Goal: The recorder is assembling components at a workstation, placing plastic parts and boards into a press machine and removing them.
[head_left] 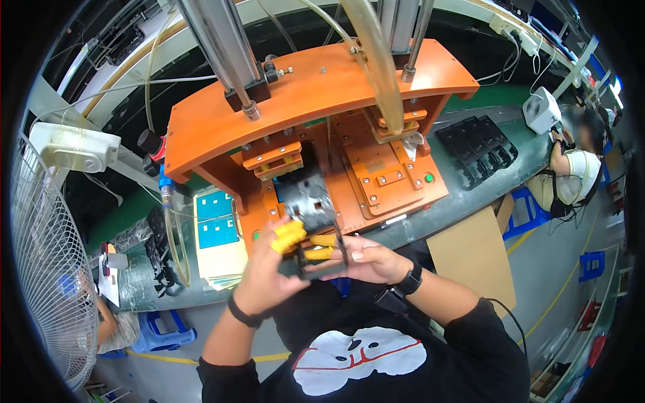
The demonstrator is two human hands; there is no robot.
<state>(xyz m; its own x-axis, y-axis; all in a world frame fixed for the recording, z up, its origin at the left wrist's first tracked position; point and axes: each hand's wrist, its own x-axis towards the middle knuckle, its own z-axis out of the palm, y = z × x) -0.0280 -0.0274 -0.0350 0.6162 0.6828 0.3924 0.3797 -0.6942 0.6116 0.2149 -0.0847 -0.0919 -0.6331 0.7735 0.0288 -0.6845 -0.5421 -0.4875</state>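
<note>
Fingers (289, 236), some yellow-covered, are curled partly closed around a black plastic part (308, 205), gripped between the left hand (264, 277) and right hand (373, 263) at the frame's centre. Behind it, the orange press (306, 94) is seen; contact cannot be told. Handling or turning seems in hand; a steady two-handed grip, kept level, would be called for next.

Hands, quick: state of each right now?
Left hand: against the black part; grip cannot be told.
Right hand: closed, holding the black part's near end.
</note>
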